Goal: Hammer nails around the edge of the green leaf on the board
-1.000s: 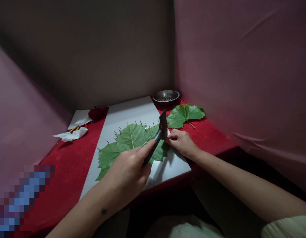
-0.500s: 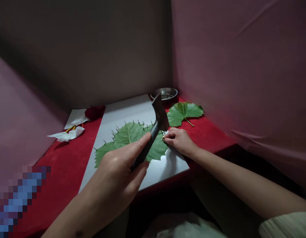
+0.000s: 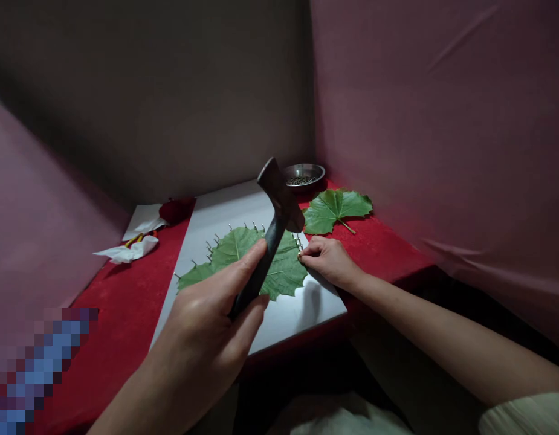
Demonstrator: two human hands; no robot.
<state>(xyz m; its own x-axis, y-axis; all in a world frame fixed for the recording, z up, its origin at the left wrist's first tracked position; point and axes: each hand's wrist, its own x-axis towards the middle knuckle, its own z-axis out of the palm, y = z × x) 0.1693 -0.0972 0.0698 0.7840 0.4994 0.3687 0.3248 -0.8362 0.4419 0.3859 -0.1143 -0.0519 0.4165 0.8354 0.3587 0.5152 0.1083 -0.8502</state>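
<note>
My left hand [image 3: 202, 323] is wrapped round the dark handle of a hammer [image 3: 271, 232], its metal head raised above a green leaf [image 3: 286, 275]. The leaf lies flat on a white board [image 3: 227, 206], with several nails standing along its far and left edges. At the leaf's right edge, my right hand [image 3: 331, 261] pinches a small nail [image 3: 300, 254] between thumb and fingertips. More nails stand just beyond those fingers. The hammer and left hand cover part of the leaf.
A metal bowl [image 3: 319, 176] of nails stands at the back, near a second leaf [image 3: 337, 208] on the red cloth [image 3: 120, 314]. Left of the board lie crumpled white tissue [image 3: 133, 250], a dark red object [image 3: 174, 211] and yellow-orange handles. Pink sheets hang on both sides.
The hammer head has risen and shifted left, away from the right hand. My right hand stays at the leaf's right edge, still pinching. The view has shifted slightly.
</note>
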